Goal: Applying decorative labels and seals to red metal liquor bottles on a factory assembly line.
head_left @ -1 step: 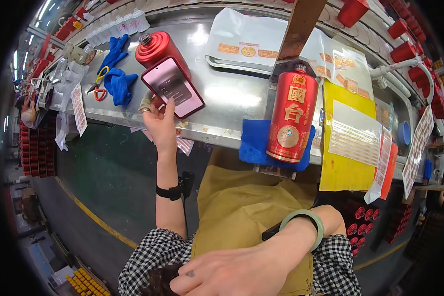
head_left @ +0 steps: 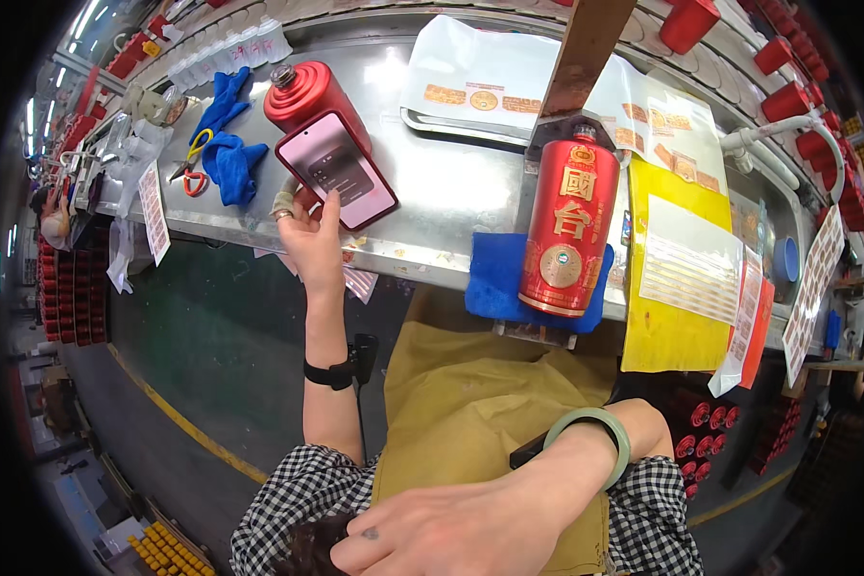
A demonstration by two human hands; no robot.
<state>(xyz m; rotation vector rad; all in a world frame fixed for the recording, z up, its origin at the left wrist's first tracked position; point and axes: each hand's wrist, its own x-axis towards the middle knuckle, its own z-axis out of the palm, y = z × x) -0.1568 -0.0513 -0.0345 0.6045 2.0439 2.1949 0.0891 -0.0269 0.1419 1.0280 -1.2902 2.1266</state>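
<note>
My left hand (head_left: pixel 310 235) grips the lower left edge of a smartphone (head_left: pixel 350 182) in a red case, its thumb on the lit screen and its other fingers partly behind. The phone is tilted in front of a red bottle (head_left: pixel 309 91) on the metal workbench (head_left: pixel 432 206); I cannot tell whether they touch. My right hand (head_left: pixel 442 528) is close to the camera at the bottom, beside dark hair, with its fingertips hidden. A second red bottle (head_left: pixel 574 206) with gold characters lies on a blue cloth (head_left: pixel 492 278) at the bench's front edge.
Left on the bench are blue gloves or cloths (head_left: pixel 230 168) and scissors (head_left: pixel 195 163). A tray (head_left: pixel 470 125) covered with label sheets stands behind. Sticker strips (head_left: pixel 691 254) lie on a yellow sheet (head_left: pixel 677 336) at right. A brown post (head_left: pixel 586 58) rises behind the lying bottle.
</note>
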